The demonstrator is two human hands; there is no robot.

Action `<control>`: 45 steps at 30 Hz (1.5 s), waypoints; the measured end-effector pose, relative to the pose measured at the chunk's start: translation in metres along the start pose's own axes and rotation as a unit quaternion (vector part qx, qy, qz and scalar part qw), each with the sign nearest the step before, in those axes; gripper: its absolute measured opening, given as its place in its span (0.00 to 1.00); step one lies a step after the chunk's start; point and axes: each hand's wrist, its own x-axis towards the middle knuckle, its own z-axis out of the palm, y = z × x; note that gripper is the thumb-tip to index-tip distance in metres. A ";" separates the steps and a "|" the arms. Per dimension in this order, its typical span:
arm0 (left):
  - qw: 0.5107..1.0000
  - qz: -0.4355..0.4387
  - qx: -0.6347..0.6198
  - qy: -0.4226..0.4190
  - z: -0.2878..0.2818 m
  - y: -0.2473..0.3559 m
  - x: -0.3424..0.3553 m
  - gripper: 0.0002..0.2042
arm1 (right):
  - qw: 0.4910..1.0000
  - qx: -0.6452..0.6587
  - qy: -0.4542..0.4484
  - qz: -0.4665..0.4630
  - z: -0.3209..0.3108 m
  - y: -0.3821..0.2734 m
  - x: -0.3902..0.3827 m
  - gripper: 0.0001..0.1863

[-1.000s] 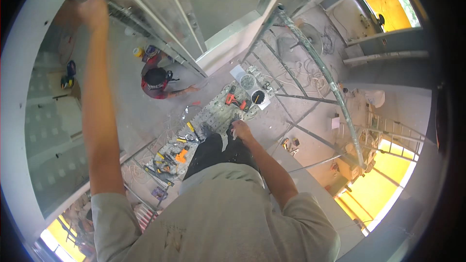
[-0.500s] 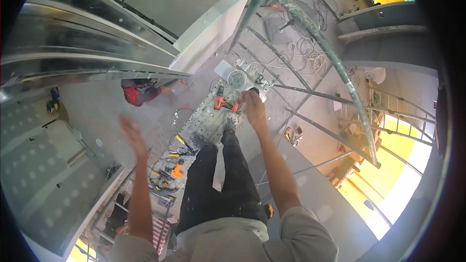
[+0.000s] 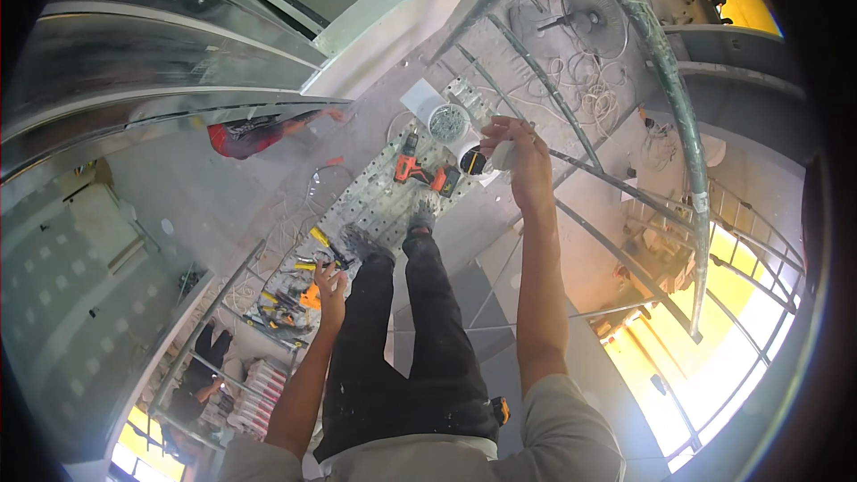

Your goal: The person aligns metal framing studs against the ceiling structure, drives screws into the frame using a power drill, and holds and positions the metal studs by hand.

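Note:
My right hand (image 3: 520, 153) is raised at the right side of a perforated metal platform (image 3: 366, 198), fingers curled around a small pale thing I cannot make out. Just left of it are a round black object with a yellow stripe (image 3: 473, 160) and a white bucket (image 3: 448, 125) of small metal pieces, probably screws. A red and black cordless drill (image 3: 410, 167) lies on the platform before my feet. My left hand (image 3: 330, 296) hovers beside my left leg with loosely bent, separated fingers and nothing visible in it. Under it lie yellow-handled hand tools (image 3: 320, 237) and an orange tool (image 3: 311, 295).
Scaffold rails (image 3: 662, 62) curve along the right, with crossbars (image 3: 546, 89) below. A standing fan (image 3: 594, 18) and tangled cables (image 3: 598, 103) are on the floor beyond. A person in red (image 3: 243, 137) is at left; another person (image 3: 201, 375) is at lower left. Metal studs (image 3: 170, 54) stand upper left.
My left hand has come down and right, toward the tools by my leg. My right hand has moved up and right, away from the drill. The view has shifted slightly.

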 end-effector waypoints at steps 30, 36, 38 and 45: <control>0.989 -0.068 -0.001 -0.129 0.074 -0.002 0.026 0.29 | 0.987 -0.149 0.042 -0.050 -0.006 -0.010 0.023 0.17; 0.989 -0.071 -0.001 -0.132 0.074 0.001 0.036 0.29 | 0.995 -0.093 0.012 -0.035 -0.007 -0.002 0.032 0.18; 0.989 -0.070 -0.002 -0.133 0.076 0.001 0.040 0.29 | 0.996 -0.082 0.019 -0.034 -0.017 0.031 0.058 0.19; 0.986 -0.086 -0.001 -0.142 0.094 -0.007 0.050 0.30 | 0.927 -0.357 0.101 -0.062 -0.069 0.253 0.186 0.23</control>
